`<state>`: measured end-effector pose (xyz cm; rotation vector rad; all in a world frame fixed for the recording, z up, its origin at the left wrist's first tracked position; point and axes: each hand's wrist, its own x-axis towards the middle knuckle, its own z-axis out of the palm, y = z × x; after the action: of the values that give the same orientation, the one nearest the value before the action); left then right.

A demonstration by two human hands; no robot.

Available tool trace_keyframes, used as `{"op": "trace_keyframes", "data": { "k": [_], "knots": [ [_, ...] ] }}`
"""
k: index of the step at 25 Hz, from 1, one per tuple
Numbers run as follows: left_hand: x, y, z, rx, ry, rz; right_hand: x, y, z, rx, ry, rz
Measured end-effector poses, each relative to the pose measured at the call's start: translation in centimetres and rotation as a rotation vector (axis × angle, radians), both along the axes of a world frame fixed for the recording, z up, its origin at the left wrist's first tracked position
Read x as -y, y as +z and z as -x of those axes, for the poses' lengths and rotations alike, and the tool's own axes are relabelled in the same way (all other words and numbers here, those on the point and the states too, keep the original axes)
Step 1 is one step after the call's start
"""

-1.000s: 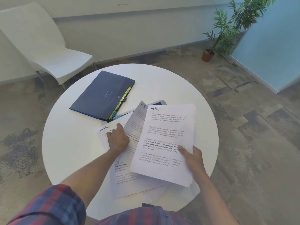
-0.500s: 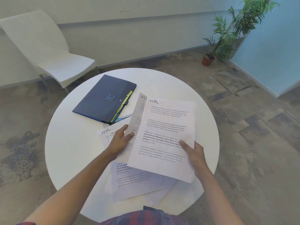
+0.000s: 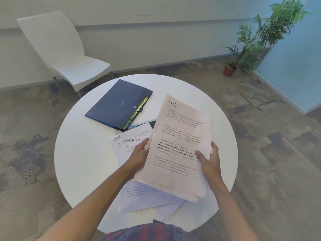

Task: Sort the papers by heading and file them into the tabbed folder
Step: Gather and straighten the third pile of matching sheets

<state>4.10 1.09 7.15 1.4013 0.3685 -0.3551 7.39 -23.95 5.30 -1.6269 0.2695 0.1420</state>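
Both hands hold a small stack of printed sheets headed "HR" [image 3: 180, 136] above the round white table [image 3: 83, 153]. My left hand [image 3: 139, 153] grips the stack's left edge and my right hand [image 3: 208, 159] grips its right edge. Beneath them on the table lie loose papers: a sheet headed "SPORTS" [image 3: 133, 141] over one headed "HR" [image 3: 116, 139], with more sheets [image 3: 147, 199] toward me. The dark blue tabbed folder [image 3: 118, 103] lies closed at the far left of the table, its yellow and green tabs pointing right.
A flat grey device [image 3: 145, 121] lies partly hidden between the folder and the papers. A white chair [image 3: 66, 53] stands beyond the table at the left. A potted plant [image 3: 231, 68] sits on the floor at the far right, by a blue wall.
My left hand lifted a second "HR" sheet off the table and brought it under the sheet in my right hand. A "SPORTS" sheet is now uncovered below.
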Motion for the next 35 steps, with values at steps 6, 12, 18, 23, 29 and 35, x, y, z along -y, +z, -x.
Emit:
{"op": "trace_keyframes", "data": {
  "k": [6, 12, 18, 23, 29, 35],
  "knots": [
    [0.3, 0.0, 0.4, -0.022, -0.027, 0.025, -0.6, 0.5, 0.1, 0.048, -0.015, 0.031],
    [0.0, -1.0, 1.1, 0.006, 0.002, 0.078, -0.9, -0.5, 0.2, -0.285, 0.016, -0.236],
    [-1.2, -3.7, 1.3, -0.127, 0.048, 0.074, -0.8, -1.9, 0.8, -0.171, 0.020, 0.013],
    [-6.0, -8.4, 0.0, -0.278, 0.537, -0.419, 0.2, -1.8, 0.2, -0.088, -0.042, 0.068],
    [-9.1, -11.9, -1.7, -0.481, 0.453, -0.850, 0.6, -1.3, 0.0, -0.099, -0.059, 0.090],
    [-8.8, -12.7, -3.4, -0.538, 0.506, -0.801, 0.6, -1.3, 0.1, -0.120, -0.071, 0.083]
  ]
}}
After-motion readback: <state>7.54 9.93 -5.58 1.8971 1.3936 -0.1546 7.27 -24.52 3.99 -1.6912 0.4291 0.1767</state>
